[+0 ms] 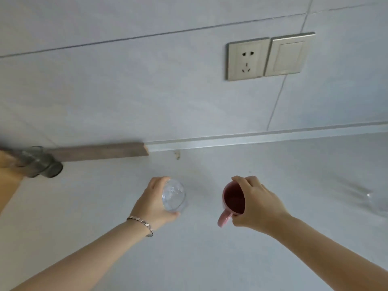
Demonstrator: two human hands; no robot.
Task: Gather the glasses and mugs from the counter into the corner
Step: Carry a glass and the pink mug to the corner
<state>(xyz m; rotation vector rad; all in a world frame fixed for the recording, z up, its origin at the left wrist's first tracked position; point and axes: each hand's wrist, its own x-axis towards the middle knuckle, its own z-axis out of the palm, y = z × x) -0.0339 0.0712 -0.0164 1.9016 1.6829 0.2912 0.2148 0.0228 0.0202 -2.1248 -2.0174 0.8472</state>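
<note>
Both hands are seen reaching forward over the pale tabletop. By the left hand a clear glass is gripped from the side, fingers curled round its wall and the thumb under its near edge; a metal-link bracelet is worn on that wrist. By the right hand a pink mug is held at its rim, fingers over the far edge, its dark inside turned up to the camera and its handle pointing down-left. Glass and mug are kept apart, side by side, near the middle of the tabletop; whether they rest on it or are lifted cannot be told. At the far left edge, well apart from the hands, a greyish glass is seen beside a wooden strip along the wall. On the tiled wall above, a socket and a switch are mounted together. Something transparent and blurred is visible at the right edge.
</note>
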